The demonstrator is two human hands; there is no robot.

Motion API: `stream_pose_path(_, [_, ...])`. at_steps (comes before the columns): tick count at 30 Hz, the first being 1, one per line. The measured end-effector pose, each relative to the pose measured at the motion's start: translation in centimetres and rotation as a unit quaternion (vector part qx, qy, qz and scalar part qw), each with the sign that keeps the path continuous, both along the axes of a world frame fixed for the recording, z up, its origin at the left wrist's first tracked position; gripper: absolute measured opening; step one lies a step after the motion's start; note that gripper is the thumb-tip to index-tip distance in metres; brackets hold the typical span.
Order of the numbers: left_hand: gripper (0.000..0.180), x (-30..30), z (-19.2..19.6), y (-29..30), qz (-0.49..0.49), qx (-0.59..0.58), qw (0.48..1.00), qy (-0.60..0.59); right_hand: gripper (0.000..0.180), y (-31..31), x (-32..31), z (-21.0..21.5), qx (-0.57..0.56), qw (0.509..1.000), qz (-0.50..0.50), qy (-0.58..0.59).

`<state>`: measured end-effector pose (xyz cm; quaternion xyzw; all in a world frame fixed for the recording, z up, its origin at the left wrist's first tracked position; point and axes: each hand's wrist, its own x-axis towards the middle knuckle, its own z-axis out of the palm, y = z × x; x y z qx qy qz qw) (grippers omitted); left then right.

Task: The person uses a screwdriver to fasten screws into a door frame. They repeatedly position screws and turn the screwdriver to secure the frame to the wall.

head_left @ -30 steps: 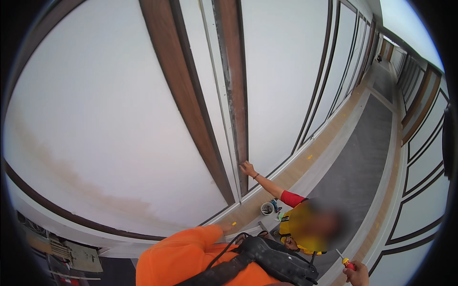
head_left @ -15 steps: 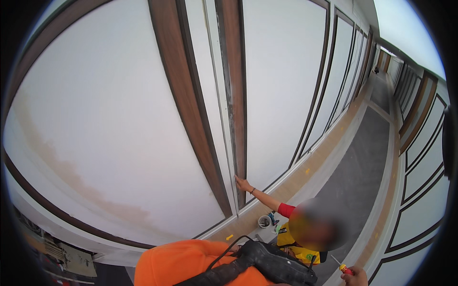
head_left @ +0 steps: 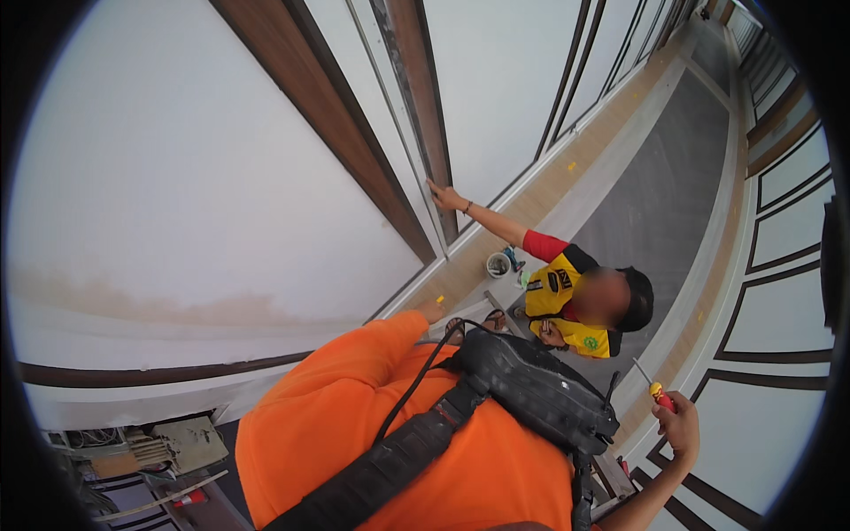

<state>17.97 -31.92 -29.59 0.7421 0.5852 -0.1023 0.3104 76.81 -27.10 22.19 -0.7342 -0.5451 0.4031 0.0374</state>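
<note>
My right hand [head_left: 678, 427] is closed around the handle of a screwdriver [head_left: 660, 397], red and yellow, its metal shaft pointing up and left. Past the end of my orange sleeve [head_left: 372, 345], only part of my left hand [head_left: 431, 310] shows, low in front of the wall; its fingers cannot be made out. A black bag [head_left: 531, 380] with a strap hangs across my chest. Below me, a co-worker in a yellow vest [head_left: 553, 288] and black cap reaches out, and that person's hand [head_left: 447, 196] touches a narrow pale strip [head_left: 403, 115] between brown wall trims.
A white bucket [head_left: 498, 265] stands by the wall beside a blue tool [head_left: 513, 257]. White panels with dark trim [head_left: 350, 133] line the corridor. A grey floor covering [head_left: 660, 186] runs into the distance. Boards and a cluttered shelf [head_left: 190, 442] are at lower left.
The view has tilted downward, so the co-worker appears higher. My right hand with the screwdriver has come further into view, and part of my left hand now shows beyond the sleeve.
</note>
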Motion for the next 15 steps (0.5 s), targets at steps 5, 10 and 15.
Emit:
stream_pose_path(5, [0.036,2.8,3.6,-1.4,0.091,-0.117,0.988,-0.043,0.028,0.0,-0.3,0.0,-0.011,1.0,-0.011,0.009])
stream_pose_path(10, [0.034,3.7,4.0,-1.7,0.108,-0.134,0.984,-0.048,0.027,0.0,-0.3,0.0,-0.011,1.0,-0.005,-0.003])
stream_pose_path(15, [0.03,-0.3,2.9,1.2,-0.046,-0.039,0.998,-0.002,0.027,0.0,-0.3,0.0,-0.015,1.0,-0.009,0.004])
